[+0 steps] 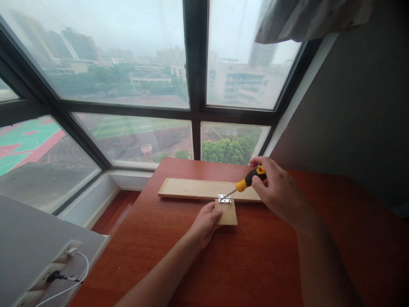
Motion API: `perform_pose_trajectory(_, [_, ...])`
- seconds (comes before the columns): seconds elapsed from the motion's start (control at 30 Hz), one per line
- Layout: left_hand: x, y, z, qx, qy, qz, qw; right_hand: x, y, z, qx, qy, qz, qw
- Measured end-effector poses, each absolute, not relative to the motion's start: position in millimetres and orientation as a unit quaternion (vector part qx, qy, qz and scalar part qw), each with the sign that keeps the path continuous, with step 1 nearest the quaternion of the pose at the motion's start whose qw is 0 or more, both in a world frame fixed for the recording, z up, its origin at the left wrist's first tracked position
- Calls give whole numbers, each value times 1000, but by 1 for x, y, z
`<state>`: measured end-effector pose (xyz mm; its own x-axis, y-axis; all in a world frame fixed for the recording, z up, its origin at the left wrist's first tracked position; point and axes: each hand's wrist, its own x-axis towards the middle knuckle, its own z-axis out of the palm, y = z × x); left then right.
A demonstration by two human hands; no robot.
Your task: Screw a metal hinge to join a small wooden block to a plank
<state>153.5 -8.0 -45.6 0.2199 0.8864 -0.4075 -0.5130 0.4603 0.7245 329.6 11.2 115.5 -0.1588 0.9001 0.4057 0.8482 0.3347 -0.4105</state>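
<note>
My right hand is closed around the black and yellow handle of a screwdriver, which slants down to the left. Its tip meets a small silver hinge; whether it sits in a screw is too small to tell. The hinge spans the edge between a long pale wooden board and a small square wooden piece. With thumb on top, my left hand grips the small piece by its left side. The fingers beneath the piece are hidden.
All this rests on a reddish-brown table. Large windows with dark frames rise behind it. At lower left, a wall socket strip carries a black plug and a white cable. Grey fabric hangs at upper right.
</note>
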Motion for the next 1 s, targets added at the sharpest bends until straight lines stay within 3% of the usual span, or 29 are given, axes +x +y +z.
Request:
perform_pose_trajectory(0.1, [154, -9, -45, 224, 418, 466, 747, 329, 11, 114, -557, -771, 57, 304])
perform_pose_trajectory(0.3, [154, -10, -44, 225, 425, 467, 742, 326, 12, 114, -640, -724, -63, 249])
perform_pose_trajectory(0.57, [154, -9, -46, 219, 413, 474, 746, 327, 8, 116, -536, -782, 84, 305])
perform_pose_trajectory(0.8, [154, -9, -45, 223, 423, 471, 741, 325, 11, 115, -660, -715, -64, 222])
perform_pose_trajectory(1.0, [154, -9, -47, 225, 419, 472, 742, 337, 15, 114, -596, -756, 30, 270])
